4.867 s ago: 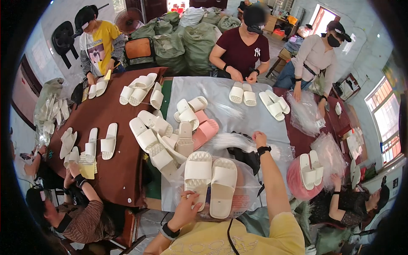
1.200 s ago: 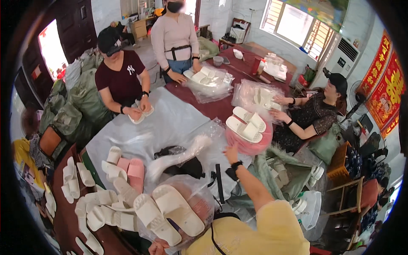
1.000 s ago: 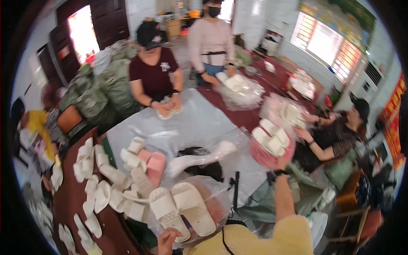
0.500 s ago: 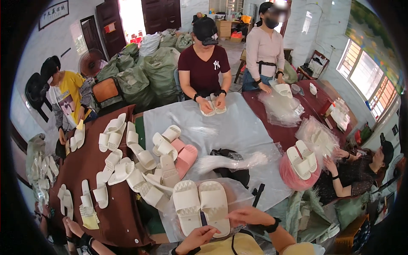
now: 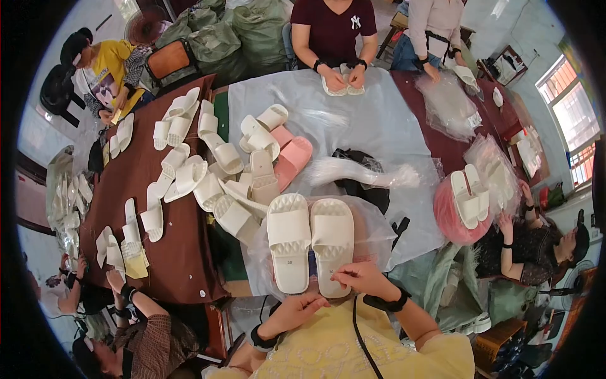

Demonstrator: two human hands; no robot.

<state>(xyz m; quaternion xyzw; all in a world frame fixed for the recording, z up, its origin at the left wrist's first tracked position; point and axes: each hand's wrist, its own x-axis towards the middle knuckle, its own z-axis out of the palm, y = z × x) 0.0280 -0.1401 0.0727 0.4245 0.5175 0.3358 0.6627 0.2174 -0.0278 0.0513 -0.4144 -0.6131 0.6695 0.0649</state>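
A pair of cream slippers, the left slipper (image 5: pixel 289 243) and the right slipper (image 5: pixel 332 243), lies side by side in front of me, heels toward me, on clear plastic. My right hand (image 5: pixel 366 281) reaches over the right slipper's heel with thumb and fingers pinched together. Just below the heels, my left hand (image 5: pixel 293 314) has its fingertips drawn together. Anything thin between either hand's fingers is too small to make out. Beyond the pair lies a bundle of clear plastic strands (image 5: pixel 369 174), partly over a black bag (image 5: pixel 372 196).
Several loose cream slippers (image 5: pixel 230 215) and a pink pair (image 5: pixel 293 161) are heaped to the left. More cream slippers stand on the brown-covered table (image 5: pixel 183 246). At right, another pair (image 5: pixel 469 199) rests on a pink round stool (image 5: pixel 464 232). Several people work around the tables.
The view has tipped downward, so the table sits higher in the picture. My right fingertips have shifted slightly left over the right heel; my left hand has drawn back a little toward me.
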